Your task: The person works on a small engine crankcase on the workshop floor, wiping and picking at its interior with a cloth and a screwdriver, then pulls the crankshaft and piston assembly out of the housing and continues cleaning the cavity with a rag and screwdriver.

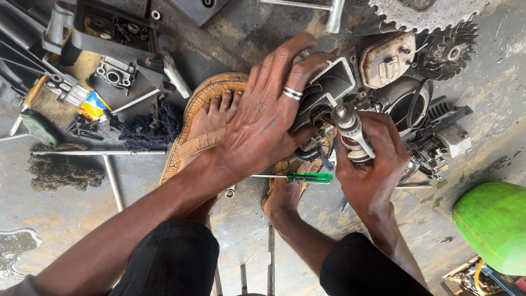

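Observation:
A greasy small engine point(383, 82) lies on the concrete floor in front of my sandalled feet point(211, 118). My left hand point(268, 112), with a ring on one finger, is pressed down over the engine's grey housing point(334, 79), fingers curled on its edge. My right hand point(370, 164) grips a round metal tool point(350, 131) with red bands, set against the engine's near side. A green-handled screwdriver point(307, 177) lies on the floor between my feet, under my arms.
A toothed sprocket point(422, 13) lies at the top right. Engine parts and a dark tray point(112, 33) sit top left, with a brush point(52, 104), rags point(63, 170), and metal rods point(112, 183). A green rounded object point(493, 225) stands at the right.

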`<state>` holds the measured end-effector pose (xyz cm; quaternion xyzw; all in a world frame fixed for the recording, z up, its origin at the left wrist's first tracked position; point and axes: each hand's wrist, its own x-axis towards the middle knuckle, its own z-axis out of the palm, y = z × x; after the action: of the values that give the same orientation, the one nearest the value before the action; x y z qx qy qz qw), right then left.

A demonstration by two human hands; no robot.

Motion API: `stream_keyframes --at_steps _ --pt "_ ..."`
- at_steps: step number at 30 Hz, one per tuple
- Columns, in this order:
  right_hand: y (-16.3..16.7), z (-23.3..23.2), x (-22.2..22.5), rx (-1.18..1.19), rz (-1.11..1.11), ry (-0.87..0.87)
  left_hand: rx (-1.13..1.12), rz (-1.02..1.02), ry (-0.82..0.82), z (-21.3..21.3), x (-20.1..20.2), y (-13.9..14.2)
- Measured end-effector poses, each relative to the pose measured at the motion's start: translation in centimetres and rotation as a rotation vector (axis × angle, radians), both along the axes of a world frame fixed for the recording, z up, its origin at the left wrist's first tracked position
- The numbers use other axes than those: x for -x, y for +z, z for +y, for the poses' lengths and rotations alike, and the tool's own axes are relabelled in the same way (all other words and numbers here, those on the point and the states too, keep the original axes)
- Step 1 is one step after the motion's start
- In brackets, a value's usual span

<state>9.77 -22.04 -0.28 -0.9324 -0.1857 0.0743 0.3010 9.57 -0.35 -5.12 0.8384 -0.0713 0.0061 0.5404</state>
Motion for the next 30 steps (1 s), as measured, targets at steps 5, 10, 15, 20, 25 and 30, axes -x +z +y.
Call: stream_keyframes --at_steps 5,10,15,20,25,30 --pt "-0.1 0.2 0.3 -0.011 0.033 -0.047 0.046 0.124 0.042 -0.2 0.0 -0.1" --pt "-0.1 0.2 0.1 0.039 0.023 -0.030 0.073 0.177 0.048 -0.3 0.1 -0.2" --pt "-0.4 0.3 -0.5 0.092 0.022 -0.022 0.120 0.242 0.092 -0.5 0.1 -0.1" --pt "-0.4 1.1 -0.2 0.117 0.014 -0.087 -0.023 0.308 0.119 -1.3 -0.4 0.3" --pt "0.2 1.7 0.1 0.114 0.000 -0.088 -0.151 0.244 0.157 -2.2 -1.0 0.2" --pt "0.6 1.9 0.1 0.134 0.010 -0.097 -0.197 0.241 0.158 -2.2 -1.3 0.1"
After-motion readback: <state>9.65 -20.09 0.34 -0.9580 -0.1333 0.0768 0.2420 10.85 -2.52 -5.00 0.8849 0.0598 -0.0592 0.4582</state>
